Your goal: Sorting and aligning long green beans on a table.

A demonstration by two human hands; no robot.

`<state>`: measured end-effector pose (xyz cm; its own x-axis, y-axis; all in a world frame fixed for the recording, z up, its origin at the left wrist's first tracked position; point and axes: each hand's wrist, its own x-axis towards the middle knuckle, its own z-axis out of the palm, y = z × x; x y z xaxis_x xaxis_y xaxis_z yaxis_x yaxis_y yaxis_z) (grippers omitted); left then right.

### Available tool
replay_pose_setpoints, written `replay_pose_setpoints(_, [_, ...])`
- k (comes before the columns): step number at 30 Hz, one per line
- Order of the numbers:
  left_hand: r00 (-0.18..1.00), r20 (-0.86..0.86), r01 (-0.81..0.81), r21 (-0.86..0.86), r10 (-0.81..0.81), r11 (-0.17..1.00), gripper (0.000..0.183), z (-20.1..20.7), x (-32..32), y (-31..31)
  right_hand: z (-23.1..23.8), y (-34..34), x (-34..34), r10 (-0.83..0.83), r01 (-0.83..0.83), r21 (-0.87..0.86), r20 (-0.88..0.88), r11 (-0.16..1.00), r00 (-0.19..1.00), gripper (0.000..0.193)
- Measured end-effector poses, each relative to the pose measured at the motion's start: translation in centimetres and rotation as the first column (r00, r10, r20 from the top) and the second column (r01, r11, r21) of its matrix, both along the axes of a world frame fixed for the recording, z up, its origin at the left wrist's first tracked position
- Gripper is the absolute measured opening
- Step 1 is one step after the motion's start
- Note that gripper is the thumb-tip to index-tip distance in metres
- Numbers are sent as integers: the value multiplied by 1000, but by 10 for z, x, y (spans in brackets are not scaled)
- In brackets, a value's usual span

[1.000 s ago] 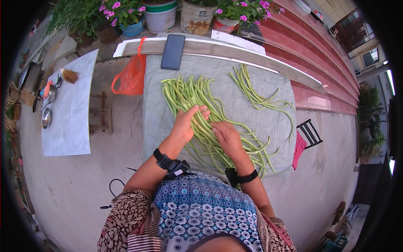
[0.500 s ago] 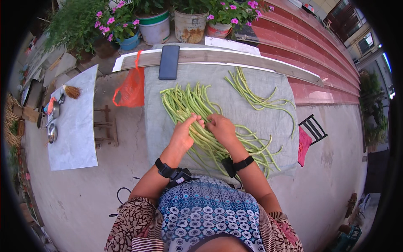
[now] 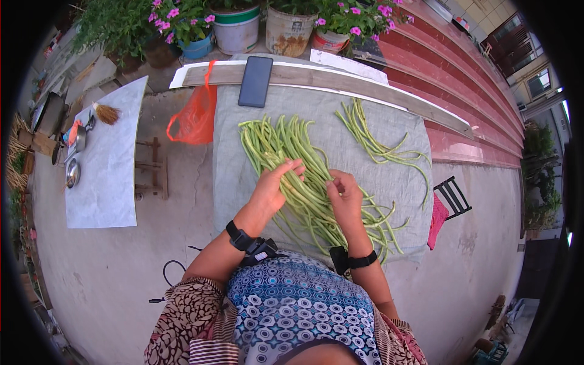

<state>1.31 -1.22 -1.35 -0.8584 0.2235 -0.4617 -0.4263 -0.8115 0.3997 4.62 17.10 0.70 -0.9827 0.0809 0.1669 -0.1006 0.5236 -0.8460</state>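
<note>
A large pile of long green beans [image 3: 304, 198] lies across a grey cloth-covered table [image 3: 228, 188]. My left hand [image 3: 267, 190] is closed around part of the pile, its thumb and index finger across the beans. To its right, my right hand [image 3: 345, 198] hovers at the pile's right side, fingers curled and their tips pinched together. Whatever sits between those tips is hidden. A smaller bunch of long beans [image 3: 372, 144] rests apart at the far right of the cloth. Both wrists wear black straps.
A dark phone [image 3: 255, 82] lies across a long board [image 3: 316, 78] along the table's far edge. An orange plastic bag [image 3: 198, 118] hangs at the left. Beyond are potted flowers [image 3: 236, 33] and red steps [image 3: 450, 79]. A side table [image 3: 103, 182] stands left; a black folding stool [image 3: 452, 198] stands right.
My right hand has moved away from my left, to the right over the beans. My left hand stays on the pile. The whole view has shifted slightly.
</note>
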Motion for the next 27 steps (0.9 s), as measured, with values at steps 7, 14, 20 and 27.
replay_pose_setpoints(7, [995,-93,-39,-11,38,999,19,21,-3,8,8,-1,9,100,-99,78,-13,992,995,23])
replay_pose_setpoints(14, [976,-214,-68,-77,50,995,19,46,-12,-1,6,7,5,103,-93,115,-82,989,991,23])
replay_pose_setpoints(20, [981,-182,-78,-82,62,994,14,43,-12,4,5,9,5,167,-160,80,-97,984,981,22])
replay_pose_setpoints(27, [978,-208,30,-21,-33,999,14,58,-16,12,20,15,11,297,-275,-196,94,941,950,61])
